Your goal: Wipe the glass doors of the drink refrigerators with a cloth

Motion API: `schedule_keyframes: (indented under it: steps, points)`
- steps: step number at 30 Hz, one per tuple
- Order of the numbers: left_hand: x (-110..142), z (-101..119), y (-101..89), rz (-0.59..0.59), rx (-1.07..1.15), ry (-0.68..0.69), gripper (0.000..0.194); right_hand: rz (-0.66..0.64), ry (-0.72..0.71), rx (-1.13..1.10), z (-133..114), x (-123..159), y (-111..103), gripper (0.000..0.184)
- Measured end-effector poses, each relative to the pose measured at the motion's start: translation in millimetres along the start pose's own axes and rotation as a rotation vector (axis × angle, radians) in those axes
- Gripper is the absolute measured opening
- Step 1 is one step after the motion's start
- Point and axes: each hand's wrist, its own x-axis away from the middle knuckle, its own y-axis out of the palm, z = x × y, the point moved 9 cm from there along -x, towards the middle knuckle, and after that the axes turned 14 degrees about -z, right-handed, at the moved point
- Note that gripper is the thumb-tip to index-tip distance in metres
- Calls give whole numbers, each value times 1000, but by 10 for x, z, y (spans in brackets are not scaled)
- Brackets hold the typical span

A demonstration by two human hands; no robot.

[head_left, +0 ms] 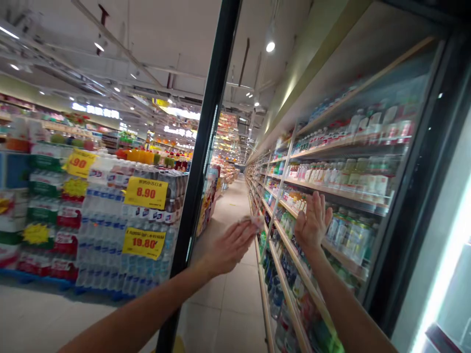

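In the head view, the glass pane [239,294] of a tall door stood before the person, edged on one side by a black frame [215,88]. The left hand [230,245] reached across to it, fingers close together and nearly straight, angled toward the pane. A small pale piece [258,222] showed at their tips, perhaps cloth or tissue; blur hid how it was held, so how firmly those fingers gripped could not be told. The right hand [312,220] was raised near the pane, fingers upward and loosely spread, with nothing seen in its grasp; whether it touched the glass was unclear.

Beyond the right hand ran shelves [331,188] lined with bottles [353,235]. On the other side, packs of bottled water [105,235] were stacked beneath yellow price signs [145,192]. A bright light strip [447,260] glowed at the far right.

As for progress, both hands seemed to be in mid-action at the pane. No mark on the glass separated a finished part from an unfinished one, so what remained could not be judged.
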Motion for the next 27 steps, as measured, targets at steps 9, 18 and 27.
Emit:
schedule_keyframes:
  steps: [9,18,27]
  points:
    - [-440,-11,-77,22,5,-52,50,61,-31,-129,65,26,-50,49]
    - [-900,-268,-191,66,84,-172,49,79,-31,-199,112,55,-54,51]
    - [-1058,-376,-252,43,41,-90,48,102,-31,-212,120,61,-85,52]
